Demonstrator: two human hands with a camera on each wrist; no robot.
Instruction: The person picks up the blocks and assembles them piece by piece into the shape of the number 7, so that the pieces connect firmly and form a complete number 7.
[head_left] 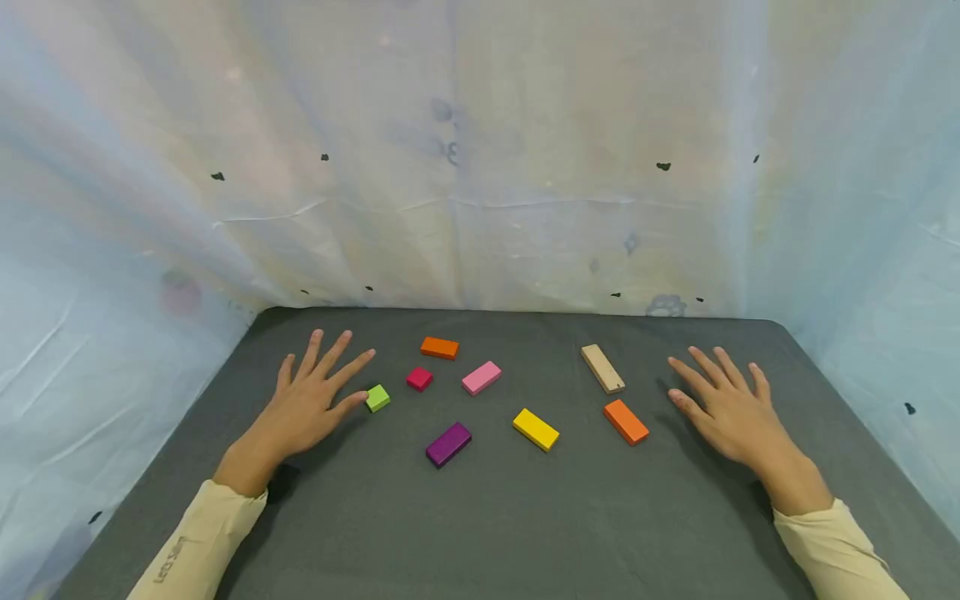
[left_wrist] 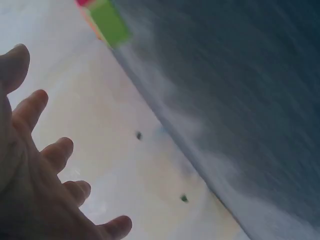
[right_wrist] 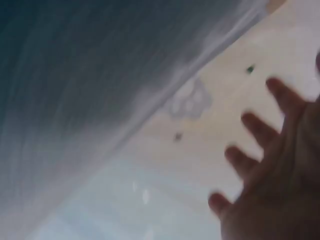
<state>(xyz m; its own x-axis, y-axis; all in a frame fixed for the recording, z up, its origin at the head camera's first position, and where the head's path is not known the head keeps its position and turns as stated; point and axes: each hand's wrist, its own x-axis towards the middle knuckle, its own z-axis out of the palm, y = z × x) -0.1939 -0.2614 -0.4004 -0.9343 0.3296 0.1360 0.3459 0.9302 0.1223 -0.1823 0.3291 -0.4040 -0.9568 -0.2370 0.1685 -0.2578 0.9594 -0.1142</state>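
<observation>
My left hand is spread over the left part of the dark table, fingers straight and apart, holding nothing. Its thumb tip overlaps a lime green block in the head view; the left wrist view shows that green block beyond the fingers. On the right, my right hand hovers with fingers spread and nothing in it. Nearest to it lie an orange block and a long beige block. Between the hands are a red block, a pink block, a purple block and a yellow block.
Another orange block lies toward the back of the grey table. Pale, translucent sheeting with small dark marks hangs behind the table and along both sides.
</observation>
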